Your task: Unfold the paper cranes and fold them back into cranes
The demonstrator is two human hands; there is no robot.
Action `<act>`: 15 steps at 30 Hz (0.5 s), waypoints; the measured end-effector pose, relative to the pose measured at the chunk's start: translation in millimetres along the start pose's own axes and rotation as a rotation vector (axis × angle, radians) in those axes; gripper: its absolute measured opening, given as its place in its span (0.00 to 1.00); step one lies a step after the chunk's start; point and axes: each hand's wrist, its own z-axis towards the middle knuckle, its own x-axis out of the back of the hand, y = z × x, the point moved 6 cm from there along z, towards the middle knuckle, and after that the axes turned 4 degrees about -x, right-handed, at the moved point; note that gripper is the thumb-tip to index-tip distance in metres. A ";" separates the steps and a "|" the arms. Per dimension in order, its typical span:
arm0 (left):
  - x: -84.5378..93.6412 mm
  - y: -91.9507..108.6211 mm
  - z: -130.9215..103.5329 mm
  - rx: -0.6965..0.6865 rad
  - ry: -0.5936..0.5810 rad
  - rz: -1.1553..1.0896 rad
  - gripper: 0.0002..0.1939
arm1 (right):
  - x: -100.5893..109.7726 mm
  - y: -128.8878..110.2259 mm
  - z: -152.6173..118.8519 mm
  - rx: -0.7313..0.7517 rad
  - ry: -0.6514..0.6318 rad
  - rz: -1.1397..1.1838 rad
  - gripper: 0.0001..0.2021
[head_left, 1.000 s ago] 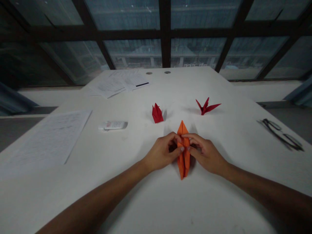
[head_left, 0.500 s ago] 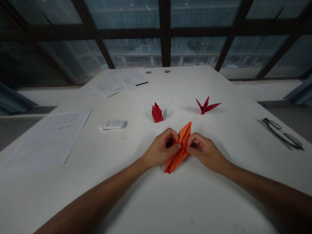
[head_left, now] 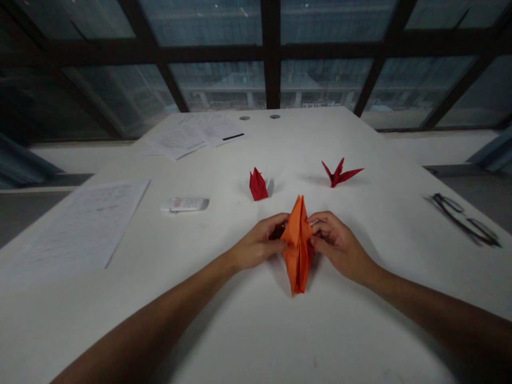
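An orange folded origami paper (head_left: 296, 245), long and pointed with a slit down its middle, is held between my two hands above the white table. My left hand (head_left: 259, 242) pinches its left edge, thumb on the near face and the other fingers partly hidden behind. On the opposite edge, my right hand (head_left: 336, 242) grips with thumb and curled fingers. Beyond the hands stand a red folded paper piece (head_left: 258, 185), upright with pointed tips, and a red origami crane (head_left: 338, 173) with spread points.
On the white table (head_left: 248, 330), a white tube or stick (head_left: 184, 204) with printing lies to the left. Printed sheets (head_left: 84, 229) lie at far left, with more papers (head_left: 180, 137) at the back. Black-framed glasses (head_left: 466, 218) rest near the right edge. Windows rise behind.
The orange paper has turned from a rightward slant to nearly straight up and down, its slit now facing me. Both hands have shifted their hold to its outer edges.
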 end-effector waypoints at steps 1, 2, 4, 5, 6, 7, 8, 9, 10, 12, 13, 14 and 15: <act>-1.2 0.0 -0.6 0.019 -0.028 0.007 0.20 | -0.2 -0.3 -0.2 0.000 -0.001 -0.007 0.15; -1.6 0.0 -1.2 0.034 -0.041 0.015 0.17 | 0.0 -0.5 -0.4 -0.002 0.006 -0.010 0.16; -1.0 0.0 -2.2 0.052 -0.042 0.028 0.14 | 0.7 -0.9 -0.4 -0.012 0.027 -0.012 0.17; -0.7 0.1 -2.5 0.053 -0.041 0.032 0.14 | 1.0 -1.3 -0.2 -0.012 0.035 -0.011 0.17; -0.8 0.4 -2.5 0.050 -0.044 0.033 0.14 | 1.1 -1.9 -0.1 -0.008 0.040 -0.012 0.17; -0.9 0.8 -2.4 0.046 -0.048 0.032 0.15 | 1.0 -2.7 0.0 -0.001 0.039 -0.014 0.16; -1.1 1.4 -2.2 0.042 -0.051 0.030 0.15 | 0.7 -3.7 0.0 0.008 0.034 -0.019 0.14; -1.2 2.1 -2.0 0.039 -0.053 0.026 0.15 | 0.3 -4.6 0.0 0.016 0.028 -0.023 0.13; -1.2 2.9 -1.8 0.038 -0.052 0.022 0.15 | 0.0 -5.2 -0.2 0.016 0.022 -0.027 0.12; -1.8 4.3 -1.7 0.046 -0.054 0.020 0.16 | -1.0 -5.8 -0.9 0.006 0.008 -0.028 0.13; -2.8 4.9 -1.8 0.054 -0.063 0.022 0.16 | -1.6 -6.1 -1.4 0.001 0.002 -0.025 0.14; -4.4 5.4 -2.1 0.061 -0.076 0.028 0.16 | -2.2 -6.5 -1.8 -0.001 -0.004 -0.021 0.15; -6.4 5.9 -2.3 0.065 -0.093 0.037 0.16 | -2.7 -7.0 -2.3 0.002 -0.009 -0.020 0.15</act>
